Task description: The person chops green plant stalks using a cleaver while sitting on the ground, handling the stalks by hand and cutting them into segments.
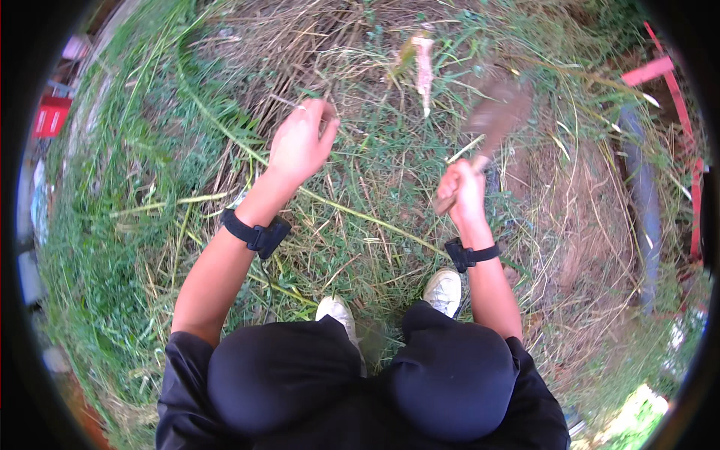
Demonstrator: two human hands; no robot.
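Note:
My right hand (465,187) grips the wooden handle of a short-handled tool with a broad brown blade (499,112). The blade is smeared by motion, so its exact kind is unclear. Left of it, my left hand (301,142) hovers over the grass with fingers loosely curled and the thumb apart from them. A thin stalk (283,100) lies by its knuckles; I see nothing held, though the fingertips are partly hidden. Between and beyond the hands, a pale, peeled-looking stub (424,67) stands out of the grass, tapering to a point toward me.
A long green stem (360,216) crosses the ground in front of my shoes (442,291). Dry stalks (300,37) are heaped at the far side. At right run a grey pipe-like length (643,202) and red bars (679,105). A red box-like thing (52,116) is far left.

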